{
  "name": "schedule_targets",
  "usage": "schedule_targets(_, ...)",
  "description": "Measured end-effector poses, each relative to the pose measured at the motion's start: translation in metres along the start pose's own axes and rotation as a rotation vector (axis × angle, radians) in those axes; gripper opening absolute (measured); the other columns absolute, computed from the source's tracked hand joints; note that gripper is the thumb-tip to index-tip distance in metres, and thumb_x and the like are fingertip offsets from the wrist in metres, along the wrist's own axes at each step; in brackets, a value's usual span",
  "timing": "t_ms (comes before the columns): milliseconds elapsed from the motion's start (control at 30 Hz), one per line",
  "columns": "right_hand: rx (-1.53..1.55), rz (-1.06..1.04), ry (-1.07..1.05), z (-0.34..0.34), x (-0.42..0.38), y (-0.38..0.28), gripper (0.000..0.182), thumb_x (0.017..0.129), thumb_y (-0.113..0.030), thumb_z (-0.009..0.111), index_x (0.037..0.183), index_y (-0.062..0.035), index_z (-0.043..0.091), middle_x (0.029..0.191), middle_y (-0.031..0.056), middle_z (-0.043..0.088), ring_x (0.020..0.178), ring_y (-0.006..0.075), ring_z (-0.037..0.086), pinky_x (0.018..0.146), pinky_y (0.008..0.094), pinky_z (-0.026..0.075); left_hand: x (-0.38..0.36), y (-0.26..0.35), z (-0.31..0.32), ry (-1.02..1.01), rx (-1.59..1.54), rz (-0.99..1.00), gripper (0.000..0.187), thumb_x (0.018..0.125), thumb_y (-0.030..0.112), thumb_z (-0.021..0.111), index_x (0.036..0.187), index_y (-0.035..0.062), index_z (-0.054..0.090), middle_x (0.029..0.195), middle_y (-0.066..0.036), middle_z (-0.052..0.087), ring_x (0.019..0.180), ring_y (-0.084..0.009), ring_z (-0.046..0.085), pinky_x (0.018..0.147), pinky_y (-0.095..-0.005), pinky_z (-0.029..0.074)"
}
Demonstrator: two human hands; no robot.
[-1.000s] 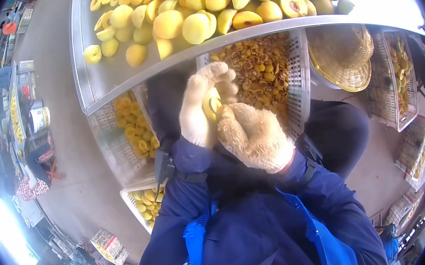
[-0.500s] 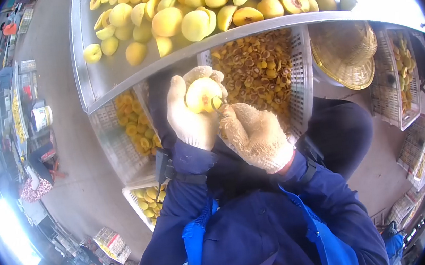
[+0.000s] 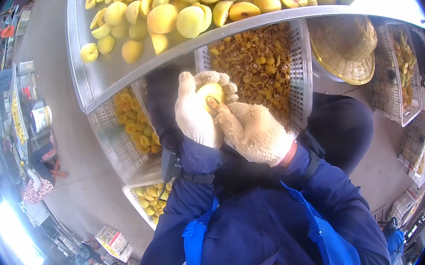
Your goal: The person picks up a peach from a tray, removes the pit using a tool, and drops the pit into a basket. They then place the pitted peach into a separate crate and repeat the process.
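My left hand [image 3: 192,115], in a white knitted glove, cups a halved yellow peach [image 3: 212,89], its cut face turned up. In my right hand [image 3: 258,134], gloved and stained, is a small pitting tool [image 3: 212,101] with what looks like a looped metal end. That end rests against the middle of the peach half; the handle is hidden in my fingers. Beyond my hands, whole and halved peaches [image 3: 191,21] lie on the metal tray table [image 3: 114,83]. Below them stands a white crate [image 3: 300,71] filled with brownish-yellow scraps and pits [image 3: 250,71].
Left of my legs, crates hold yellow peach halves [image 3: 136,122] and more fruit [image 3: 150,203]. On the right are a woven straw hat [image 3: 351,50] and another filled crate [image 3: 400,92]. People and work tables are farther off to the left.
My left hand has turned and shifted slightly right, tilting the peach half. The tool's end has moved from the fruit's edge to its middle, and the yellowish bit at its tip no longer shows.
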State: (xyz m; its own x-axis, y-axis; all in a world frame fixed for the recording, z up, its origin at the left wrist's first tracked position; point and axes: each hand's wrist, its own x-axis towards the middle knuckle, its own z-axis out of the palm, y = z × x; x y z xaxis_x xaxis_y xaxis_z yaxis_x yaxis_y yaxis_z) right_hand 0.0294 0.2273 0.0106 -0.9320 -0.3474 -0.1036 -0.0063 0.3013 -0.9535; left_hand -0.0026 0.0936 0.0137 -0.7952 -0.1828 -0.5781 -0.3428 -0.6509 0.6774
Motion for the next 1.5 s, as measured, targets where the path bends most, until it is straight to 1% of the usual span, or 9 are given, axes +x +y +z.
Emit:
schedule_targets(300, 0.082, -0.052, -0.065, 0.002, 0.002, 0.023, 0.036, 0.114, -0.036, 0.056, 0.111, -0.0062, 0.076, 0.086, 0.0224, 0.072, 0.077, 0.0446, 0.07, 0.065, 0.0518, 0.054, 0.009, -0.006, -0.008, -0.051, -0.009, -0.05, 0.056, 0.116, 0.05, 0.046, 0.103, 0.0003, 0.067, 0.092, -0.019, 0.071, 0.077, -0.0295, 0.069, 0.072, -0.0406, 0.058)
schedule_targets(467, 1.012, 0.626, -0.428, -0.025, -0.002, 0.01, 0.042, 0.112, -0.039, 0.06, 0.098, -0.0013, 0.072, 0.064, 0.0064, 0.059, 0.056, 0.0188, 0.06, 0.055, 0.0318, 0.047, 0.009, -0.002, -0.013, -0.181, -0.089, -0.086, 0.06, 0.115, 0.053, 0.046, 0.096, 0.0004, 0.066, 0.086, -0.02, 0.07, 0.072, -0.031, 0.067, 0.067, -0.0402, 0.055)
schedule_targets(567, 1.113, 0.574, -0.396, -0.02, 0.0, 0.002, 0.055, 0.117, -0.047, 0.05, 0.092, -0.0027, 0.071, 0.058, -0.0032, 0.05, 0.045, 0.0054, 0.043, 0.044, 0.0251, 0.031, 0.005, 0.001, -0.005, -0.097, -0.031, -0.057, 0.061, 0.113, 0.056, 0.048, 0.093, 0.0004, 0.065, 0.083, -0.021, 0.07, 0.07, -0.032, 0.066, 0.064, -0.0405, 0.054)
schedule_targets(700, 1.087, 0.589, -0.461, -0.017, -0.004, 0.013, 0.053, 0.118, -0.044, 0.049, 0.094, -0.0023, 0.072, 0.058, -0.0022, 0.054, 0.047, 0.0067, 0.048, 0.045, 0.0255, 0.036, 0.014, -0.014, -0.013, -0.113, 0.175, 0.244, 0.061, 0.115, 0.053, 0.046, 0.097, -0.0018, 0.067, 0.085, -0.022, 0.071, 0.073, -0.0331, 0.068, 0.071, -0.0414, 0.057)
schedule_targets(867, 1.764, 0.798, 0.181, -0.012, 0.003, 0.003, 0.046, 0.115, -0.046, 0.054, 0.107, -0.0036, 0.07, 0.078, 0.0012, 0.065, 0.061, 0.01, 0.058, 0.053, 0.028, 0.044, 0.031, -0.015, -0.026, -0.192, -0.224, 0.097, 0.059, 0.115, 0.051, 0.044, 0.104, 0.0001, 0.072, 0.098, -0.021, 0.073, 0.09, -0.0378, 0.07, 0.079, -0.0493, 0.057)
schedule_targets(1100, 0.889, 0.485, 0.237, -0.009, -0.015, 0.002, 0.049, 0.116, -0.044, 0.055, 0.104, 0.0012, 0.069, 0.058, 0.0029, 0.055, 0.042, 0.0112, 0.044, 0.042, 0.0273, 0.034, 0.022, -0.001, -0.022, -0.138, -0.238, 0.016, 0.058, 0.114, 0.05, 0.045, 0.101, 0.0006, 0.072, 0.097, -0.019, 0.075, 0.086, -0.038, 0.071, 0.079, -0.0488, 0.057)
schedule_targets(1167, 0.871, 0.427, 0.258, -0.01, -0.015, 0.003, 0.05, 0.117, -0.044, 0.054, 0.103, 0.0019, 0.069, 0.057, 0.0026, 0.054, 0.043, 0.0106, 0.044, 0.042, 0.0279, 0.034, 0.015, 0.02, -0.05, -0.141, 0.095, 0.194, 0.053, 0.114, 0.044, 0.047, 0.102, -0.0003, 0.074, 0.098, -0.017, 0.076, 0.087, -0.0358, 0.073, 0.081, -0.0482, 0.058)
schedule_targets(1267, 0.842, 0.522, 0.352, -0.018, -0.01, 0.002, 0.054, 0.117, -0.047, 0.049, 0.101, 0.0012, 0.067, 0.057, 0.0013, 0.052, 0.043, 0.01, 0.043, 0.043, 0.0281, 0.034, -0.002, 0.111, -0.098, 0.106, 1.753, 1.001, 0.03, 0.102, 0.012, 0.071, 0.126, -0.0065, 0.075, 0.116, -0.016, 0.078, 0.102, -0.0194, 0.074, 0.092, -0.0317, 0.059)
schedule_targets(1500, 0.835, 0.476, 0.151, -0.001, -0.007, -0.003, 0.041, 0.116, -0.035, 0.057, 0.102, 0.0011, 0.071, 0.06, 0.002, 0.057, 0.044, 0.0096, 0.046, 0.043, 0.0271, 0.035, 0.122, 0.164, -0.048, 0.213, 1.926, 0.586, 0.07, 0.092, 0.046, 0.075, 0.148, 0.0063, 0.064, 0.154, -0.023, 0.061, 0.141, -0.0403, 0.059, 0.116, -0.0456, 0.048)
